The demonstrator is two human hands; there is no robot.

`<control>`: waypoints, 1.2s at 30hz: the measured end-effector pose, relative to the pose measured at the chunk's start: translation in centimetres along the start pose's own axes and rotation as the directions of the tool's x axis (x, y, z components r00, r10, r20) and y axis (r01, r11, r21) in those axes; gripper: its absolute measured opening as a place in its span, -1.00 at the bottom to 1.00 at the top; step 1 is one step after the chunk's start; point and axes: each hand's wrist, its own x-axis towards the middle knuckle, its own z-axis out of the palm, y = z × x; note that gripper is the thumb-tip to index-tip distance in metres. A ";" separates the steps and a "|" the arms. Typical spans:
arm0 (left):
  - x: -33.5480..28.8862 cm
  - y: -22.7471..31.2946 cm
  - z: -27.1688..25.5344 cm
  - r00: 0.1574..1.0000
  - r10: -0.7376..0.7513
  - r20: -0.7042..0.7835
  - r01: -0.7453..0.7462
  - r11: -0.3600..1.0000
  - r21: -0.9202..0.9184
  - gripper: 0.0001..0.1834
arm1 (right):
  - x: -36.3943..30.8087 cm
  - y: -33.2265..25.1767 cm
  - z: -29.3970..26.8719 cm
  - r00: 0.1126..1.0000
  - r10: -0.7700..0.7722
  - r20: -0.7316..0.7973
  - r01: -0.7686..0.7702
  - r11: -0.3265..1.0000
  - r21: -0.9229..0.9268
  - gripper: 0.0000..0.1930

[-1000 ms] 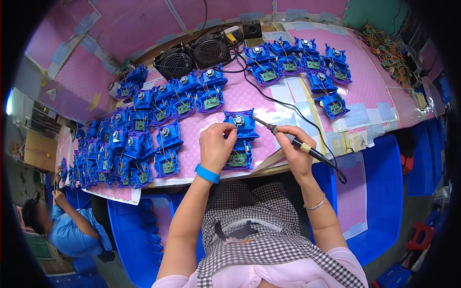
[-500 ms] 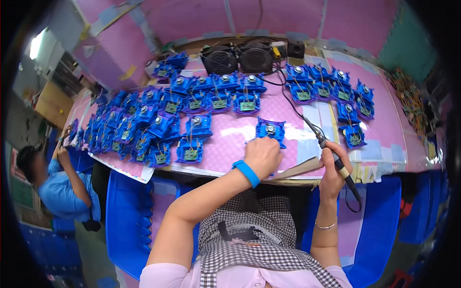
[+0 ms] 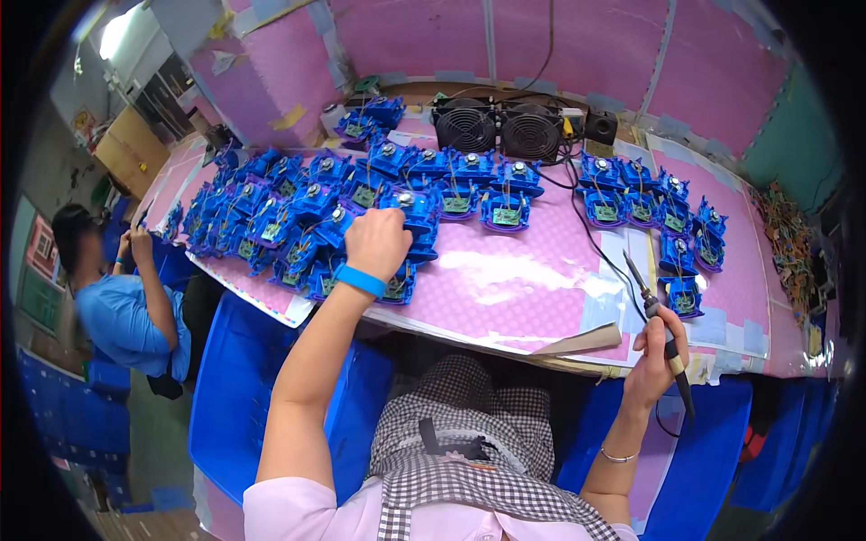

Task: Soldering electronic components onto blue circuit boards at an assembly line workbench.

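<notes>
Gently, I'd handle the blue housing [image 3: 421, 215] at my left hand [image 3: 379, 243], among neighbouring housings [image 3: 316, 192] on the table [image 3: 487, 311], without knocking them; whether those fingers pinch it, I can't tell. My right hand [image 3: 649, 368] wraps the soldering iron [image 3: 650, 304], best angled clear.

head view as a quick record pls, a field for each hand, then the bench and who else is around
left hand: at a blue casing, grip hidden
right hand: holds soldering iron, tip apart from other casings
bench: pink surface, casings to left and right
bench rear: two black fans
nearby: person in blue shirt, far left
</notes>
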 end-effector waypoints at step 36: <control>-24.6 -53.8 36.6 0.575 -0.793 0.201 0.816 0.575 -0.065 -0.60 | -0.6 2.3 13.4 0.976 -0.101 -0.191 0.010 0.904 -0.428 -0.71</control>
